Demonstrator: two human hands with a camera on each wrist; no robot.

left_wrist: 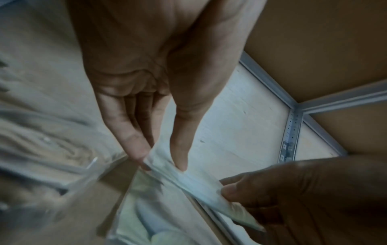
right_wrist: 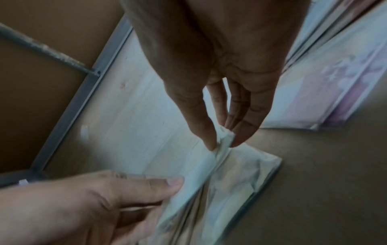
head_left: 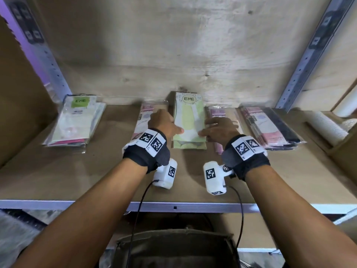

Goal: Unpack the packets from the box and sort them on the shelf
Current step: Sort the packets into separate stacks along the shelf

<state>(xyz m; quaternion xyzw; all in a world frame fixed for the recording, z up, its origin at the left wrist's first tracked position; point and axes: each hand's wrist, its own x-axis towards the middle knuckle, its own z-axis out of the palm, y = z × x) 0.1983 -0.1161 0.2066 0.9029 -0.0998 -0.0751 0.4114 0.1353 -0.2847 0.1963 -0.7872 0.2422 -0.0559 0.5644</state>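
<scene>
A pale green packet with a round logo lies on top of a like packet in the middle of the wooden shelf. My left hand pinches its near left edge between thumb and fingers. My right hand pinches its near right edge. In the left wrist view the thumb and fingers squeeze the packet, lifted slightly off the packet below. The right wrist view shows the same packet pinched by the right fingers.
A green-labelled stack of packets lies at the left of the shelf. Pink packets sit behind my left hand, more pink ones by my right, and a pink and dark stack further right. White rolls lie far right. A dark box stands below.
</scene>
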